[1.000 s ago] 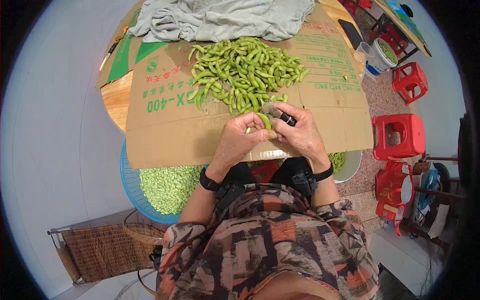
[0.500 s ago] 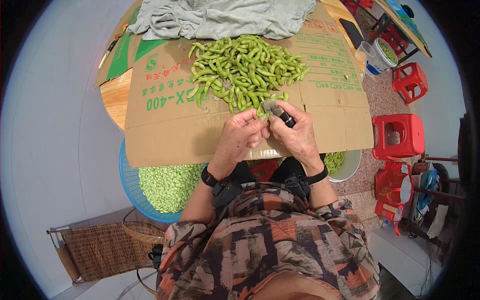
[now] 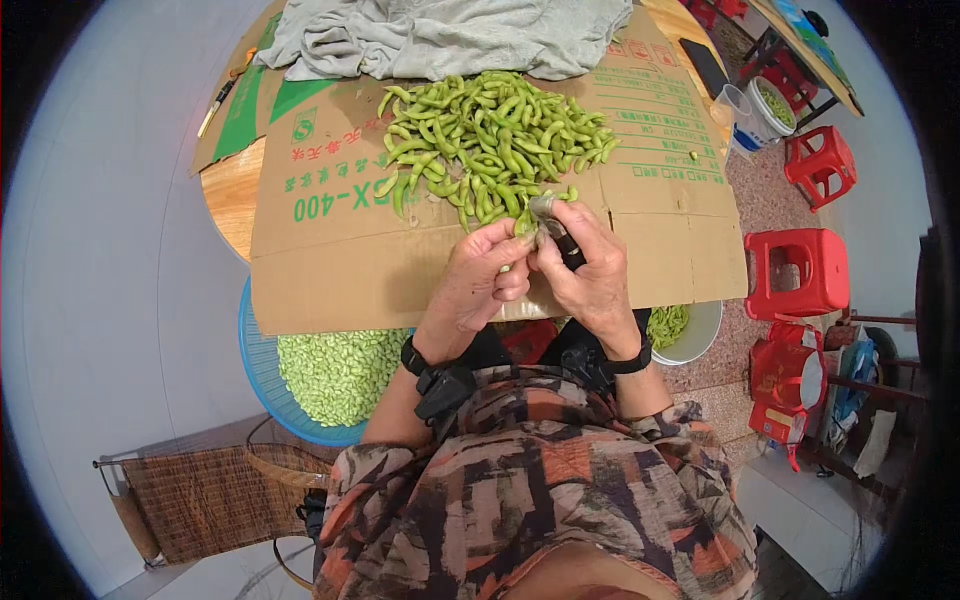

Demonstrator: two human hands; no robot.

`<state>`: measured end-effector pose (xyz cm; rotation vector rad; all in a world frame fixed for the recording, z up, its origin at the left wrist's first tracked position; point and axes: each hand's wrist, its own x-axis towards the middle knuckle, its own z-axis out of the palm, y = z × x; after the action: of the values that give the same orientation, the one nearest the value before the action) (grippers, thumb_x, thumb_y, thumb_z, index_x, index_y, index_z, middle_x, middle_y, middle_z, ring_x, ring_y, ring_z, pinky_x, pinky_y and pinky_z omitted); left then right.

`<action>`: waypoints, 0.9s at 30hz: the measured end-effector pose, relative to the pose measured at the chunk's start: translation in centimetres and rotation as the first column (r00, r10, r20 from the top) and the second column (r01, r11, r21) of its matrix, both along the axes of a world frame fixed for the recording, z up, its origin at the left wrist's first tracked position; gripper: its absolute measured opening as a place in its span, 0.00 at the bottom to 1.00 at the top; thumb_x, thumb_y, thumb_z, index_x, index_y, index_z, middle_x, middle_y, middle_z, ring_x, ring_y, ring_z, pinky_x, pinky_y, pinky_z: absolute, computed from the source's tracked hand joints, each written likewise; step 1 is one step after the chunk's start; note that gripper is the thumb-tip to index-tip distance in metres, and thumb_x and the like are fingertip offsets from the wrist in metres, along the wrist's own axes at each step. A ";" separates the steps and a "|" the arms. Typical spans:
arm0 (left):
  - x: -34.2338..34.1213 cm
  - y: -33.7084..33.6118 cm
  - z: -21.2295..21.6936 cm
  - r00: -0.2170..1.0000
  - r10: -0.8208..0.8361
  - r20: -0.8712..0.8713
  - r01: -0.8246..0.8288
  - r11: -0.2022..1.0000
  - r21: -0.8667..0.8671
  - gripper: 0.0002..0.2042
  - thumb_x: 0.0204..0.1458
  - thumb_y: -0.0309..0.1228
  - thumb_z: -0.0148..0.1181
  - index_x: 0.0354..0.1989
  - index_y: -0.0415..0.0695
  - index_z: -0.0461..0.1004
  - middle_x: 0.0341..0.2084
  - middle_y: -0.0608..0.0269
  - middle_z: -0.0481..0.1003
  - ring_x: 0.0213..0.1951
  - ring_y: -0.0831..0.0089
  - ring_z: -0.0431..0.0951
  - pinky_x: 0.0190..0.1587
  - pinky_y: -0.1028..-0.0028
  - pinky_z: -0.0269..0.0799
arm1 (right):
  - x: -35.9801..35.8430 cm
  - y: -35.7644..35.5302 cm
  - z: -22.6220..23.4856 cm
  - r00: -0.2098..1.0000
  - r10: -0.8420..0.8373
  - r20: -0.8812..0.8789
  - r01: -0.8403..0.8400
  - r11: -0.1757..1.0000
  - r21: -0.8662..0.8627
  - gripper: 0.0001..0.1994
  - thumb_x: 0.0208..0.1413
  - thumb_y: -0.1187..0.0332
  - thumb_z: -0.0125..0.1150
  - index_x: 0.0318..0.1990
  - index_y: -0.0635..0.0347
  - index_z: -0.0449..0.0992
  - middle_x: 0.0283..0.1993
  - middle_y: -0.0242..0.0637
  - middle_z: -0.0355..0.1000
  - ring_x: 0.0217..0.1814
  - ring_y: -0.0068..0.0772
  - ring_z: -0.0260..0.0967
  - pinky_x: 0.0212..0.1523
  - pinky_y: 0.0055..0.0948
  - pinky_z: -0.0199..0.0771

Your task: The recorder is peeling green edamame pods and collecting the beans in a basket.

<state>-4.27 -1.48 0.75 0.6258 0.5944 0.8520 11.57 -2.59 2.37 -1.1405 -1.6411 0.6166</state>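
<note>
Over the front part of a printed cardboard sheet (image 3: 340,270), my two hands meet at the near end of a heap of green soybean pods (image 3: 505,140). My left hand (image 3: 478,278) is closed, pinching one green pod (image 3: 524,224) between thumb and forefinger. Wrapped around a small tool (image 3: 570,252) with a black, banded handle is my right hand (image 3: 592,275). A greyish piece shows by its fingertips, touching or close to the pod; its exact shape is partly hidden by the fingers.
Below the table's left edge, a blue basket (image 3: 258,372) holds shelled green beans (image 3: 340,378). A pale basin (image 3: 700,340) with green pods or hulls sits at the right. Grey cloth (image 3: 440,40) covers the far edge. Red stools (image 3: 800,270) stand on the right.
My right hand has turned slightly, and the tool's handle now lies deeper among the fingers. A green pod shows more clearly at my left fingertips. The heap looks much the same.
</note>
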 end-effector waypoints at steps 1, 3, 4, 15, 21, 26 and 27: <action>0.2 -0.1 0.0 0.997 0.024 0.070 -0.022 0.999 -0.032 0.04 0.60 0.28 0.49 0.39 0.41 0.68 0.24 0.72 0.67 0.15 0.88 0.55 0.17 0.86 0.51 | -0.1 0.0 0.1 1.000 -0.001 0.000 0.001 1.000 -0.001 0.16 0.47 0.80 0.58 0.46 0.65 0.72 0.38 0.46 0.72 0.34 0.44 0.73 0.33 0.31 0.73; 0.6 -0.3 0.3 0.989 0.051 0.139 -0.042 0.997 -0.066 0.04 0.59 0.26 0.48 0.40 0.42 0.67 0.26 0.72 0.68 0.16 0.88 0.56 0.17 0.86 0.52 | -0.3 0.1 0.3 0.997 -0.024 0.076 0.009 0.982 0.187 0.16 0.47 0.80 0.58 0.47 0.65 0.72 0.37 0.45 0.72 0.34 0.42 0.73 0.33 0.31 0.73; 0.8 -0.4 0.5 0.983 0.096 0.156 -0.078 0.990 -0.117 0.05 0.58 0.25 0.48 0.41 0.42 0.67 0.27 0.71 0.68 0.17 0.88 0.56 0.18 0.86 0.53 | -0.3 0.1 0.4 0.997 -0.022 0.076 0.008 0.982 0.187 0.16 0.47 0.80 0.58 0.47 0.65 0.72 0.37 0.45 0.72 0.34 0.42 0.73 0.33 0.31 0.73; 1.5 -1.0 1.2 0.980 0.195 0.050 -0.187 0.973 -0.132 0.05 0.57 0.27 0.51 0.38 0.41 0.70 0.25 0.70 0.67 0.17 0.88 0.57 0.17 0.86 0.51 | 0.7 0.0 0.0 0.992 -0.027 0.122 0.010 0.990 0.137 0.16 0.48 0.79 0.58 0.47 0.64 0.73 0.40 0.44 0.73 0.34 0.40 0.74 0.33 0.31 0.73; -0.3 -0.7 2.5 0.985 -0.052 -0.164 0.057 0.998 0.023 0.11 0.60 0.34 0.53 0.36 0.37 0.73 0.17 0.74 0.64 0.13 0.89 0.54 0.14 0.86 0.46 | 4.0 1.3 1.2 0.998 0.021 0.052 -0.019 0.999 -0.049 0.19 0.47 0.77 0.61 0.49 0.66 0.72 0.40 0.45 0.75 0.38 0.38 0.75 0.40 0.29 0.73; -0.5 -0.9 3.7 0.943 -0.158 -0.291 0.190 0.978 0.083 0.11 0.59 0.36 0.55 0.35 0.39 0.74 0.14 0.78 0.61 0.13 0.90 0.52 0.15 0.86 0.45 | 4.3 1.0 1.0 0.978 0.208 -0.029 -0.209 0.973 -0.099 0.23 0.46 0.76 0.62 0.54 0.65 0.71 0.35 0.40 0.75 0.34 0.31 0.73 0.40 0.26 0.72; -0.6 -0.9 3.5 0.943 -0.159 -0.293 0.190 0.978 0.082 0.11 0.59 0.36 0.55 0.35 0.39 0.74 0.14 0.78 0.61 0.13 0.90 0.52 0.15 0.86 0.45 | 4.3 0.8 1.2 0.978 0.207 -0.031 -0.209 0.973 -0.099 0.23 0.46 0.76 0.62 0.54 0.65 0.71 0.35 0.40 0.75 0.34 0.31 0.73 0.40 0.26 0.72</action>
<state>-4.85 -2.36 4.25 0.8972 0.7435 0.6335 15.89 -1.75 3.53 -1.0378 -1.7418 0.8523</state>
